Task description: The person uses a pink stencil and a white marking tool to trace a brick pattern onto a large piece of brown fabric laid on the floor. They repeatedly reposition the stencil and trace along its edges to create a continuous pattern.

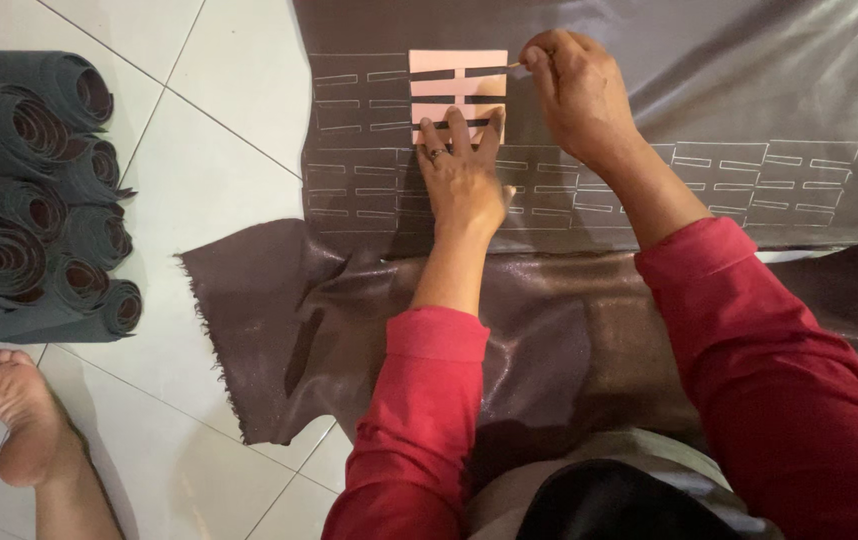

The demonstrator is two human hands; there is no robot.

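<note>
A pink card template (457,88) with slot cut-outs lies on a sheet of dark brown leather-like fabric (709,70) spread on the floor. My left hand (462,178) presses flat on the template's lower edge, fingers spread, with a ring on one finger. Pinched in my right hand (579,95) is a thin pale marking stick (517,66), its tip at the template's upper right corner. White outlined rows of slots (359,185) are drawn on the fabric to the left, below and right of the template. Both sleeves are red.
Several rolls of dark grey material (39,200) are stacked on the white tiled floor (219,110) at the left. A bare foot (24,415) rests on the tiles at lower left. The fabric's frayed edge (211,330) folds toward me.
</note>
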